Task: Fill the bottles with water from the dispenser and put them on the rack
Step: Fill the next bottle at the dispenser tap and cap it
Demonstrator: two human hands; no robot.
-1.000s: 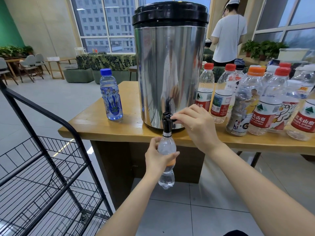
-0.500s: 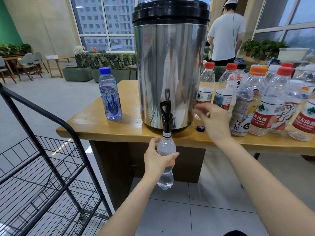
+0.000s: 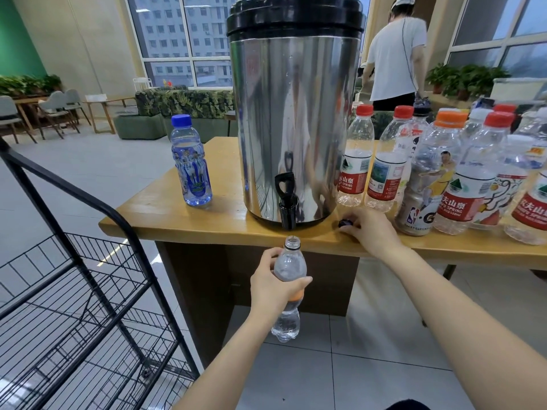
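The left hand's fingers are wrapping round the middle of an uncapped bottle, holding it upright just below the black tap, apart from it. The right hand's fingers are curling onto a small dark cap lying on the bench, pinching it beside the steel dispenser. A blue-capped bottle is standing left of the dispenser, and a crowd of capped bottles is standing to its right. A black wire rack is standing on the floor at the left.
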